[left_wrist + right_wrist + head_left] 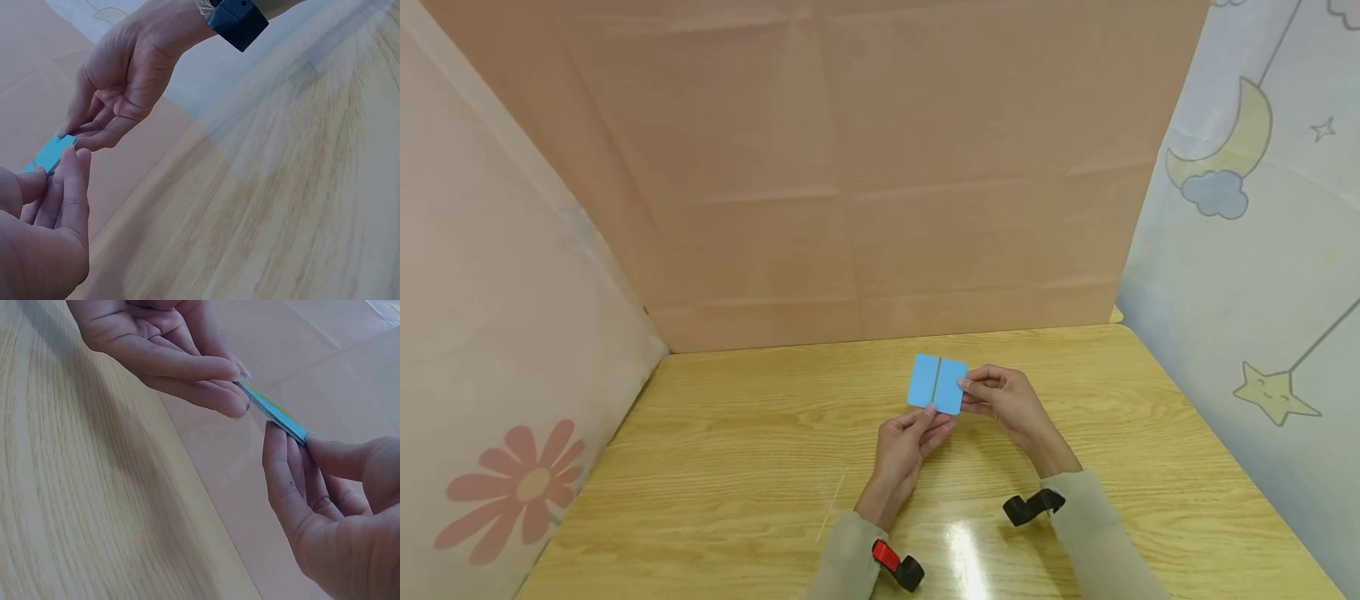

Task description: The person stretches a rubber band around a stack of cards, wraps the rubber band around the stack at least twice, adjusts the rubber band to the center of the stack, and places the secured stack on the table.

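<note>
Both hands hold up a thin light-blue square pad with rounded corners (pixel 922 383), seen nearly face-on in the head view. A narrow yellow-green band (pixel 936 382) runs down its middle. My left hand (pixel 901 454) pinches the near edge, its thumb by the lower end of the band. On the right edge, my right hand (pixel 1006 400) pinches the pad between thumb and fingers. The right wrist view shows the pad (pixel 275 412) almost edge-on and thin; whether it is one card or several layers is hard to tell.
A wood-grain table (pixel 722 467) lies beneath the hands. Behind it hangs a tan cloth (pixel 850 167), with a flower-print cloth (pixel 512 292) on the left and a moon-and-star cloth (pixel 1262 275) on the right. Each wrist wears a strap with a black piece.
</note>
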Demonstrator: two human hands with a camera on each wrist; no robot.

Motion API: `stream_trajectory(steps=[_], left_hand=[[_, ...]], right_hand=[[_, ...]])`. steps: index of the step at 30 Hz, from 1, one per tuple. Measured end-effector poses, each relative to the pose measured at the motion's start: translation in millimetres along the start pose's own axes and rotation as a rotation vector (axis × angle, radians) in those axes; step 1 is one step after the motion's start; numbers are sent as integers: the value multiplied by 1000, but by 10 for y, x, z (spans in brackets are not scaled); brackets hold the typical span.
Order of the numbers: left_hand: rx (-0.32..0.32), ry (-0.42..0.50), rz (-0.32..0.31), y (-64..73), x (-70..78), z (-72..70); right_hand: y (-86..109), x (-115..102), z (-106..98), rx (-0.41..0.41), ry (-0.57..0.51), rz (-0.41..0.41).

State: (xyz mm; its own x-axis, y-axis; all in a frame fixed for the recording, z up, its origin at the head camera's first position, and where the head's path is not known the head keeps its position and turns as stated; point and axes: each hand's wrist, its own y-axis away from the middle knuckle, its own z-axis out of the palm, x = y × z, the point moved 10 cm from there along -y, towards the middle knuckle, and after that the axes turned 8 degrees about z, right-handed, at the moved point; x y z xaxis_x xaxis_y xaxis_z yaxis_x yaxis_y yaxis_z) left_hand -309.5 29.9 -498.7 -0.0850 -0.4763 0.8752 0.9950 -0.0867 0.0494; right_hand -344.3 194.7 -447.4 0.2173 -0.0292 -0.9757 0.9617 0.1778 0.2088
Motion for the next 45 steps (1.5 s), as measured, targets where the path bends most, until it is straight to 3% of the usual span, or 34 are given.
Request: stream_trajectory(steps=[8,18,27,45], left_hand=[[-50,-89,-41,-63,92,-22],[-28,-245,-48,-245,308,-310],[-38,-402,9,-426,527,-518],[-75,-485,-40,-655,566,-794]], right_hand=[[-31,-13,-35,35,1,19],[-83,42,43,3,32,27],[-167,209,169,-30,62,68],[-368,287,363,-44,88,85]])
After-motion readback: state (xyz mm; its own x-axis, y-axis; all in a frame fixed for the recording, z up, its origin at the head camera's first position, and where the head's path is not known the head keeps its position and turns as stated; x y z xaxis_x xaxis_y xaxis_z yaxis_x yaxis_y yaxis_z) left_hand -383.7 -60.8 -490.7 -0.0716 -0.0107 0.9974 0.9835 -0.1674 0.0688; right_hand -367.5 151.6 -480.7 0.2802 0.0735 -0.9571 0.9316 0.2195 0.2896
